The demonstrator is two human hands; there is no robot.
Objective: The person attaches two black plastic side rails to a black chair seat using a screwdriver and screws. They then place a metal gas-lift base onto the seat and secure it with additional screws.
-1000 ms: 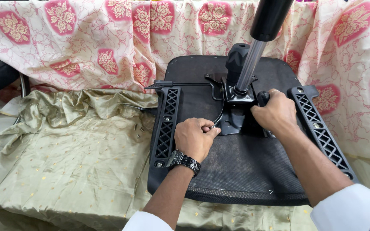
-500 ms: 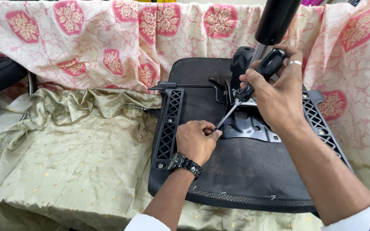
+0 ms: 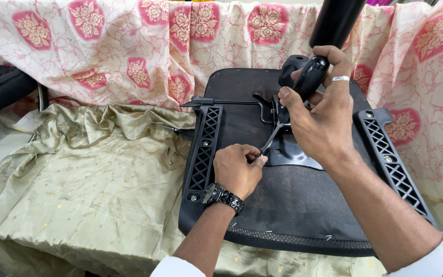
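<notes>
Screwdriver (image 3: 297, 97) handle is clenched in the right hand (image 3: 324, 115), above the left hand (image 3: 238, 169). Left hand pinches its tip against the upturned chair seat (image 3: 293, 205).

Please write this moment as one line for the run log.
right hand: grips screwdriver handle | left hand: pinches its tip | under: upturned chair seat

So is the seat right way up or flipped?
Flipped: the seat lies underside up, its metal plate and both arm brackets showing.
</notes>
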